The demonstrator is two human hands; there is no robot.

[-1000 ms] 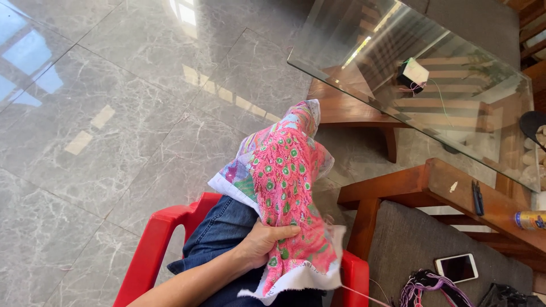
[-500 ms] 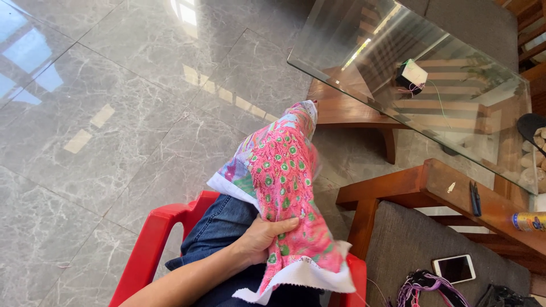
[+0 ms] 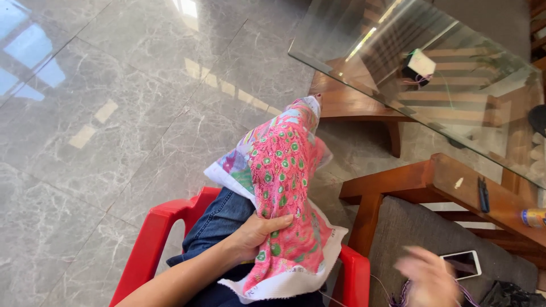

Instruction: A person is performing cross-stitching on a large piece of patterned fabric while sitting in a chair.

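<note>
Your left hand [image 3: 259, 233] clamps the pink embroidered cloth [image 3: 284, 199] against your lap at 6 o'clock, fingers [image 3: 278, 220] gripping its edge, likely to keep the stitched face up and taut. Your right hand [image 3: 426, 278], at 4 o'clock over coloured threads [image 3: 405, 290] beside a phone [image 3: 463, 264], is blurred; its grip cannot be told. No containers are visible.
</note>
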